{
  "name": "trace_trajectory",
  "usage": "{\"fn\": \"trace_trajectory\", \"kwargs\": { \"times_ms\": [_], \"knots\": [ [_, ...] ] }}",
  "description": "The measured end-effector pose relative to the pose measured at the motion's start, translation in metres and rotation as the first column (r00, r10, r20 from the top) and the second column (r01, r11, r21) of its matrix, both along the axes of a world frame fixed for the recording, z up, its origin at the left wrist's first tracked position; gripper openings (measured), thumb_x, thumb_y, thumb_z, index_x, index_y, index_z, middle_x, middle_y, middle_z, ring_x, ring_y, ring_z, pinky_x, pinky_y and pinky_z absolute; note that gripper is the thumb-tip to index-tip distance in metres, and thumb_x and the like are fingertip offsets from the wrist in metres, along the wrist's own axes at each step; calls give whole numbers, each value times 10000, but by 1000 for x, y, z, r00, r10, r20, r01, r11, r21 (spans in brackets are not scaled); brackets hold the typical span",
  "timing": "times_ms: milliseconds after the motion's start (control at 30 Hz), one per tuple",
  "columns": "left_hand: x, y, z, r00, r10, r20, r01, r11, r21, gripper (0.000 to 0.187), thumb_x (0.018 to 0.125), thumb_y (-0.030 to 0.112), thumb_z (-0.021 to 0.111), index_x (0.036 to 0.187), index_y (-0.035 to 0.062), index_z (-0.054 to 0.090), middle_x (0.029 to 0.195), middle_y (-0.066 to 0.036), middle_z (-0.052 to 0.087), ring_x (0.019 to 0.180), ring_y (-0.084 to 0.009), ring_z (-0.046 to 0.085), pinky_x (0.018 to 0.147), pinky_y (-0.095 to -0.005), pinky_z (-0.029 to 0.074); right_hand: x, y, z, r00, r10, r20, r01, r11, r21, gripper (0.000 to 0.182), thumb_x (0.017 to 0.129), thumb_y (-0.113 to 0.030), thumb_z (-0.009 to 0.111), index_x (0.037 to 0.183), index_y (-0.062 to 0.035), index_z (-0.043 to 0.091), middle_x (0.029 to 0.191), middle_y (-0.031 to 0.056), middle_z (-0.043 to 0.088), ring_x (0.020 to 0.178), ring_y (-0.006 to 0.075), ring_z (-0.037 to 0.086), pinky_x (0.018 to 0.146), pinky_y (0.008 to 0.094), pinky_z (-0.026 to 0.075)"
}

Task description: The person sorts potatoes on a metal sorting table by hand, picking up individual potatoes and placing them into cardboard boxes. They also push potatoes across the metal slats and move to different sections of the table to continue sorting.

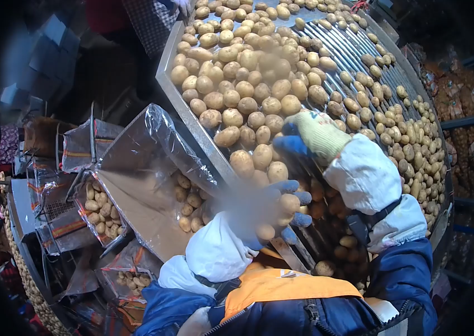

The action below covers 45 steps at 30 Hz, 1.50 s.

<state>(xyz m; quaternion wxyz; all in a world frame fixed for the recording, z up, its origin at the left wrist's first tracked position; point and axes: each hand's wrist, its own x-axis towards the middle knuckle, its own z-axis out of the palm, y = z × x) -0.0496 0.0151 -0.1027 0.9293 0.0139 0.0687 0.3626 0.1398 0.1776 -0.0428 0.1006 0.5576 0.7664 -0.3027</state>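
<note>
Many potatoes cover the metal sorting table in front of me. My left hand, in a blue-fingered glove, is partly hidden by a blurry smudge. Its fingers curl up around a potato, and another potato lies against its lower side. My right hand, in a cream glove with blue fingers, is over the table to the right. Its fingers reach left, stretched out beside the potatoes, and nothing shows in its grasp. An open box lined with clear plastic stands left of my left hand, with potatoes inside.
The table's metal rim runs between me and the lined box. Metal rollers carry more potatoes at the right. Several other lined boxes hold potatoes at the left. A person in a checked garment stands at the upper left.
</note>
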Motion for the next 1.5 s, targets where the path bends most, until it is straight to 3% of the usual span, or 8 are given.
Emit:
{"fn": "trace_trajectory", "kwargs": {
  "times_ms": [267,467,733,900,1167,1300,1433,1500],
  "knots": [
    [2,5,14,963,-61,-261,46,997,-64,531,1033,407,603,1476,140,484,1423,-194,571,1209,-410,645,752,-483,623,0,-3,-2,997,2,76,-1,1000,-8,396,933,-464,689,1046,-90,761,1012,174,750,986,350,731,879,468,553],
    [5,4,5,982,-41,-183,23,995,-99,484,1026,408,617,1434,160,536,1392,-177,595,1182,-400,660,750,-494,621,17,-26,-34,976,208,57,-216,946,240,241,921,-99,593,1142,-109,687,982,190,734,946,372,724,787,481,549],
    [8,7,-2,990,-85,-116,64,983,-175,458,1024,391,624,1429,195,541,1402,-178,594,1150,-417,670,744,-494,614,-5,-4,-16,979,192,64,-200,963,180,125,874,-105,664,970,-98,744,901,166,740,896,365,730,760,470,555],
    [8,3,8,992,-40,-119,20,985,-169,431,1019,378,639,1395,183,559,1383,-175,610,1135,-418,673,740,-505,609,-18,-1,-22,921,273,279,-324,934,154,224,926,-196,647,1100,-104,754,1047,188,745,1032,372,719,888,444,555],
    [14,8,4,982,6,-189,-33,989,-141,492,1047,450,561,1465,196,510,1407,-157,589,1198,-407,645,803,-505,637,16,3,5,981,-177,-82,178,984,7,361,853,-164,831,1184,-51,740,981,109,775,889,171,733,771,333,564],
    [21,13,14,962,165,-219,-204,964,-169,540,1072,496,480,1482,145,495,1292,-102,636,1187,-332,655,851,-498,639,22,-26,41,813,-311,-493,236,949,-209,372,863,-71,822,1208,16,711,980,63,772,913,105,702,804,269,577],
    [31,25,16,986,167,23,-157,960,-232,551,1077,526,450,1407,97,556,1205,-81,663,1009,-232,675,894,-481,618,0,-80,91,868,-106,-485,40,989,-144,278,874,-164,816,1118,-54,745,900,78,784,764,149,739,695,344,581],
    [31,23,21,984,177,-33,-180,953,-243,547,1077,520,452,1400,93,560,1238,-114,661,1040,-266,677,918,-493,607,-7,-99,84,886,155,-436,-109,986,128,207,860,-152,806,1034,-64,737,866,126,767,752,235,753,666,385,568]
  ]
}}
